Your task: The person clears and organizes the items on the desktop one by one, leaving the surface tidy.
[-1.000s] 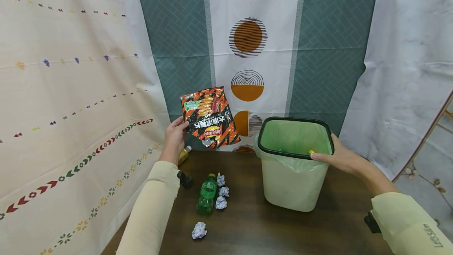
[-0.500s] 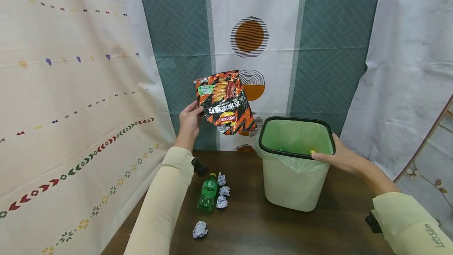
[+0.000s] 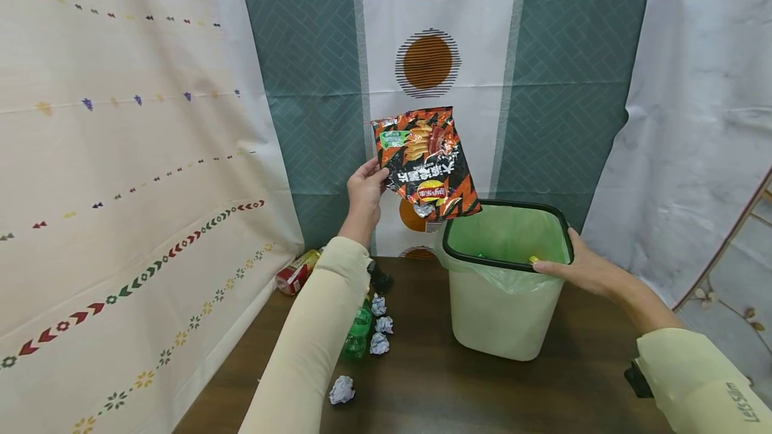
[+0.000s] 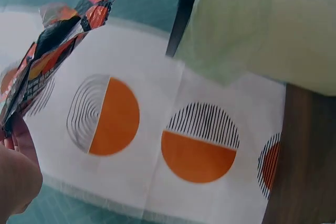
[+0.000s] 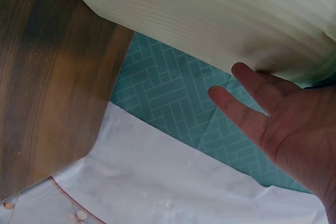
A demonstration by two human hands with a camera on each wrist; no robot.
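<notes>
The orange-and-black chip bag (image 3: 427, 163) is held up near the bin (image 3: 503, 317), its left edge pinched between thumb and fingers of my left grip (image 3: 365, 189). My right grip (image 3: 575, 266) holds the bin's rim, thumb hooked over. On the tabletop (image 3: 422, 380) I see paper balls (image 3: 380, 343) beside a green bottle (image 3: 358, 333).

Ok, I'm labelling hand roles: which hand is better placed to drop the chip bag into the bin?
Likely the left hand: it pinches the chip bag, raised near the bin. The right hand holds the bin's rim, probably steadying it.
</notes>
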